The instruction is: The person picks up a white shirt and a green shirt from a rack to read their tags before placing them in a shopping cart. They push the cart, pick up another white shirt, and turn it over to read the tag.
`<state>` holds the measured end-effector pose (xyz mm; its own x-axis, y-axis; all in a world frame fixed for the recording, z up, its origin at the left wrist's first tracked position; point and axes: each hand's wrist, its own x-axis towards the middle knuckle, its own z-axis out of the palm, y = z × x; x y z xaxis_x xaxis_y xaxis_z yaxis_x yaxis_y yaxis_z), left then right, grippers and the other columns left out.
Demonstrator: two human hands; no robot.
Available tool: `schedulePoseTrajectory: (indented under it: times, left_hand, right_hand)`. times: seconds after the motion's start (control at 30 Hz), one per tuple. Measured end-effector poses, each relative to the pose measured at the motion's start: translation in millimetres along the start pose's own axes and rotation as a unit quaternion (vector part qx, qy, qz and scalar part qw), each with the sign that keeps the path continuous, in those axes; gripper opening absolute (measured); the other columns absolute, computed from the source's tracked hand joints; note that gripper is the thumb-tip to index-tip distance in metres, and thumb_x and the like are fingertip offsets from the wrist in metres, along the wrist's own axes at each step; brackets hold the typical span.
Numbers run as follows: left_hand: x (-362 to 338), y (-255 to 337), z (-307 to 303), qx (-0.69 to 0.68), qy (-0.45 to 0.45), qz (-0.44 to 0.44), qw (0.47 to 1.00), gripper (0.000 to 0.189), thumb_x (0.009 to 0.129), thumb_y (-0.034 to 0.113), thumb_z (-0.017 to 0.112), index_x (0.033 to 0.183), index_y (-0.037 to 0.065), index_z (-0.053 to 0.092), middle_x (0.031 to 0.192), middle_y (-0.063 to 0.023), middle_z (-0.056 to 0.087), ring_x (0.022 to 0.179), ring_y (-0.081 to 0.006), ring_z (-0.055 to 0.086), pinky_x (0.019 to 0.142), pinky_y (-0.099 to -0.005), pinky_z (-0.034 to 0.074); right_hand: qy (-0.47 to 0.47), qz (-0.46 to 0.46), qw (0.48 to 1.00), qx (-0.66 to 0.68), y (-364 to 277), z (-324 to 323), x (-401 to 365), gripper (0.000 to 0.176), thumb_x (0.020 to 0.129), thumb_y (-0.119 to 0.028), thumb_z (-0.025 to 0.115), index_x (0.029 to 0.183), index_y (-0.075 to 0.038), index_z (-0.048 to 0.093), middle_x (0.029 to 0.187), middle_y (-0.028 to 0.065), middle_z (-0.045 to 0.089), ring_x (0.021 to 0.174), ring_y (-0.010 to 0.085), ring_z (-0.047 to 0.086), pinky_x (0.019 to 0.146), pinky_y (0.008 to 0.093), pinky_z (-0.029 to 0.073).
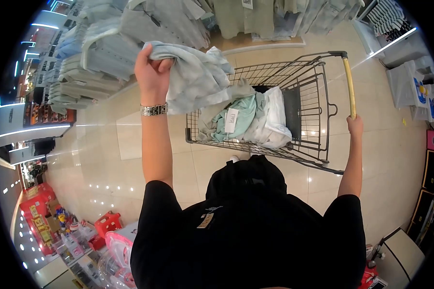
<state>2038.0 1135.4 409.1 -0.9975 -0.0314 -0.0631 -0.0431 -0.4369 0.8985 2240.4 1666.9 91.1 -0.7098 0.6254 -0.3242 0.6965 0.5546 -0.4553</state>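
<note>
My left hand (152, 67), with a metal watch on the wrist, is closed on a pale blue-grey garment (193, 77). The cloth hangs from my fingers, its lower right part at the near-left rim of a wire shopping cart (318, 120). My right hand (355, 124) is wrapped round the cart's yellow handle (349, 86) on the right. Inside the cart lie a mint green garment (246, 113) with a white tag (231, 120), a white garment (274, 115) and some grey-beige cloth (208, 118).
Racks of shirts (106, 48) on hangers stand at the upper left, and more clothes (246, 17) hang at the top. Tiled floor (178, 144) surrounds the cart. A red basket (108, 222) and packaged goods are at the lower left. Plastic-wrapped items (410, 86) stand at the right.
</note>
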Motion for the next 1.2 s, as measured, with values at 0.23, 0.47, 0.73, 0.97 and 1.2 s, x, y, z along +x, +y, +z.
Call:
schedulePoseTrajectory:
  times: [0.23, 0.47, 0.73, 0.97, 1.2]
  left_hand:
    - [-24, 49, 4, -0.082, -0.089, 0.001, 0.993, 0.018, 0.083, 0.021, 0.046, 0.072, 0.007, 0.046, 0.051, 0.004, 0.03, 0.042, -0.0106, 0.026, 0.052, -0.0256, 0.028]
    - [-53, 80, 34, -0.114, -0.13, -0.01, 0.985, 0.02, 0.085, 0.024, 0.044, 0.072, 0.01, 0.047, 0.048, 0.0055, 0.03, 0.041, -0.0097, 0.026, 0.058, -0.0257, 0.029]
    - [-91, 65, 69, -0.062, -0.329, 0.014, 0.942, 0.032, 0.091, 0.034, 0.036, 0.074, 0.009, 0.047, 0.056, 0.0024, 0.039, 0.052, -0.0169, 0.038, 0.066, -0.0354, 0.029]
    - [-79, 85, 43, 0.037, -0.33, 0.086, 0.939, 0.033, 0.09, 0.033, 0.036, 0.076, 0.005, 0.046, 0.081, -0.0083, 0.052, 0.077, -0.0207, 0.047, 0.072, -0.0316, 0.034]
    - [-149, 3, 84, 0.23, -0.408, 0.264, 0.843, 0.066, 0.073, 0.034, 0.066, 0.113, -0.003, 0.028, 0.112, -0.0152, 0.052, 0.103, -0.0235, 0.05, 0.088, -0.0361, 0.038]
  right_hand:
    - [-0.024, 0.065, 0.998, -0.004, -19, -12, -16, 0.025, 0.067, -0.02, 0.057, 0.083, -0.002, 0.059, 0.066, 0.015, 0.059, 0.061, 0.0286, 0.058, 0.06, 0.0378, 0.047]
    - [0.088, -0.387, 0.908, 0.137, -179, 16, -118, 0.064, 0.065, -0.02, 0.072, 0.119, -0.002, 0.043, 0.116, 0.0165, 0.047, 0.107, 0.0323, 0.044, 0.093, 0.038, 0.035]
    - [-0.072, -0.426, 0.812, 0.393, -314, 103, -234, 0.038, 0.068, -0.011, 0.065, 0.103, -0.002, 0.055, 0.097, 0.0147, 0.058, 0.091, 0.0291, 0.055, 0.082, 0.0346, 0.043]
    - [-0.109, -0.183, 0.616, 0.758, -336, -73, -234, 0.028, 0.084, -0.008, 0.035, 0.104, 0.002, 0.053, 0.099, 0.0113, 0.06, 0.09, 0.0211, 0.058, 0.081, 0.0315, 0.046]
    - [-0.209, -0.219, 0.447, 0.842, -309, -212, -292, 0.04, 0.082, -0.025, 0.053, 0.117, -0.006, 0.049, 0.111, 0.0202, 0.054, 0.1, 0.0278, 0.054, 0.09, 0.0348, 0.042]
